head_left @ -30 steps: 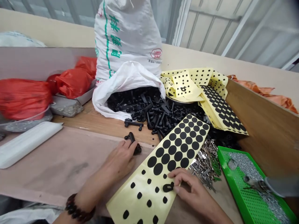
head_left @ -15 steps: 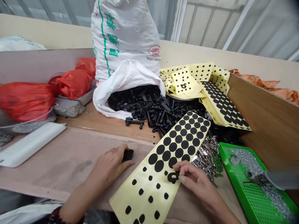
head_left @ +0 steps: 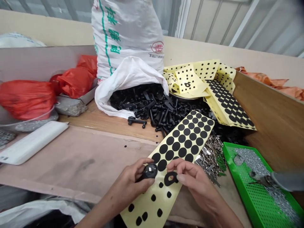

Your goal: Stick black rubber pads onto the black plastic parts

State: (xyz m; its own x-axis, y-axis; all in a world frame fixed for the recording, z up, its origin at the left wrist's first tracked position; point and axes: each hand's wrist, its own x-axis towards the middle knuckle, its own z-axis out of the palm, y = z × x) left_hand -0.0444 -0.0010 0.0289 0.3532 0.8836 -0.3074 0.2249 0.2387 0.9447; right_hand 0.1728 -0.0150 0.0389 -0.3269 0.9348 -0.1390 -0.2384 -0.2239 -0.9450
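My left hand (head_left: 128, 183) is closed around a black handle part (head_left: 150, 171), its round end turned up with a bit of shiny metal at the centre. Between the thumb and fingers of my right hand (head_left: 196, 182) is a black ring-shaped sticker (head_left: 168, 179) with a hole in it. A small gap separates the two. Beneath both hands lies a yellow backing sheet (head_left: 174, 195); black discs cover its far half, and small black dots sit on its near half. My fingers hide part of the handle's body.
A white woven sack (head_left: 129, 38) spills black handles (head_left: 156, 110) onto the bench. More yellow sticker sheets (head_left: 197, 68) lie behind. Metal pieces (head_left: 211, 155) and a green tray (head_left: 255, 190) holding small parts and a power tool (head_left: 273, 180) are at right. Red bags (head_left: 27, 98) stand left.
My left hand has come right from the bench, carrying the black handle part over the sheet, beside the sticker. My right hand has shifted slightly left, and the ring sticker shows more fully.
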